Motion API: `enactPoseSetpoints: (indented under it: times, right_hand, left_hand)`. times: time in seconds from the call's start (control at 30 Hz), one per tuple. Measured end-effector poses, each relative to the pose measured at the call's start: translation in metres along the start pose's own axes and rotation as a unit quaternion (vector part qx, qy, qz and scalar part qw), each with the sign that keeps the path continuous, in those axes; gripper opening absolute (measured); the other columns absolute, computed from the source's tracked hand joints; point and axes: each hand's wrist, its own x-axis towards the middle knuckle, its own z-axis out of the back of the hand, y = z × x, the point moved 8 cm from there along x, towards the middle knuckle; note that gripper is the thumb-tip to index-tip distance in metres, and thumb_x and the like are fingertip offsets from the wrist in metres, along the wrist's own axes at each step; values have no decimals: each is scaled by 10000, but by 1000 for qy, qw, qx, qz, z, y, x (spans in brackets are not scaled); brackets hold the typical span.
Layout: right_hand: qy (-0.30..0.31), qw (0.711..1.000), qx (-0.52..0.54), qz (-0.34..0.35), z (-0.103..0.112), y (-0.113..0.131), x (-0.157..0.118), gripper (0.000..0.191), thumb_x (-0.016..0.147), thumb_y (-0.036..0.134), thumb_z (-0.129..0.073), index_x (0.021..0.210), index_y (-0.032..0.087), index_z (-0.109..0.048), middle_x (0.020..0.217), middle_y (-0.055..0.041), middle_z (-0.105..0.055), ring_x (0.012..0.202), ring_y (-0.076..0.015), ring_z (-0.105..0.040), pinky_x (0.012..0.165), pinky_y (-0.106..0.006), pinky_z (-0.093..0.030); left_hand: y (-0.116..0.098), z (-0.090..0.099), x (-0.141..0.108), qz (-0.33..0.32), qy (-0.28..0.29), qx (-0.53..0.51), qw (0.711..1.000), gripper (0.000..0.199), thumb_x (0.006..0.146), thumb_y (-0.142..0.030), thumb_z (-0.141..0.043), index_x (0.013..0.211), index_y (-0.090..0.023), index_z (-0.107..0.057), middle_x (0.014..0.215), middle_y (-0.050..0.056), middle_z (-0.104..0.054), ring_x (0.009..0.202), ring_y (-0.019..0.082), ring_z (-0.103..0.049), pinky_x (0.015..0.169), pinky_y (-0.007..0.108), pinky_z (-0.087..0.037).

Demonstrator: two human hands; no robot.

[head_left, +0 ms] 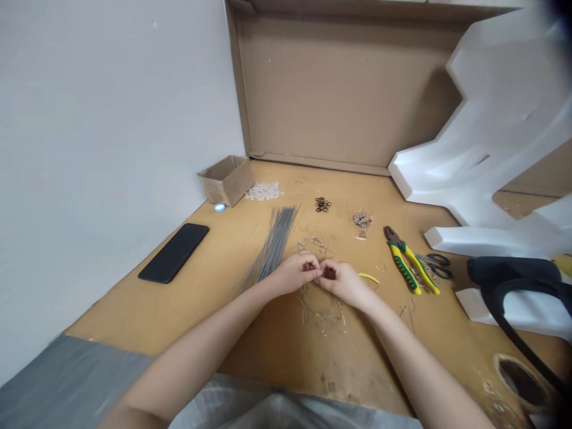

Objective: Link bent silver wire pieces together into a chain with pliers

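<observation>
My left hand (295, 274) and my right hand (344, 282) meet over the middle of the table, both closed with fingertips pinched together. Between them shows a bit of thin wire, mostly hidden by the fingers. Below and around the hands lies a loose ring of bent wire pieces (320, 313), and part of it shows beyond the fingers. Beside my left hand is a bundle of straight grey wires (277, 238). A curved yellow strip (369, 277) lies just right of my right hand.
Green-and-yellow pliers (406, 262) and black-handled scissors (440, 264) lie at right. Farther back are black rings (322, 205), a small wire heap (363, 219), clear beads (264, 190) and a cardboard box (227, 180). A phone (174, 252) lies left; white foam (504, 119) stands right.
</observation>
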Motion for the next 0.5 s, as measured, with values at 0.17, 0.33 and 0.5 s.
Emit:
enactPoseSetpoints:
  times: [0.17,0.33,0.5]
  right_hand:
    - [3,1000,27,-13,1,-6,2,97,717,254,-567,676,173,-598,607,22,-539,572,-116,-476,553,-221,-357]
    - [0,998,50,-23,1,-8,3,98,697,252,-582,661,165,-609,614,19,-539,577,-113,-470,545,-217,-364]
    - [-10,996,78,-35,-1,-11,3,71,686,216,-552,650,166,-588,591,27,-538,560,-107,-460,524,-208,-358]
  left_hand:
    - [-6,5,-1,-12,-7,30,999,115,765,-256,-546,711,-165,-591,679,-20,-532,639,100,-472,585,201,-359]
    - [-7,4,-1,-13,-11,28,999,99,762,-245,-546,721,-166,-589,678,-20,-539,637,101,-479,576,200,-361]
    - [-3,5,-2,13,-4,3,1000,90,766,-248,-538,790,-174,-582,723,-12,-583,662,109,-516,601,207,-391]
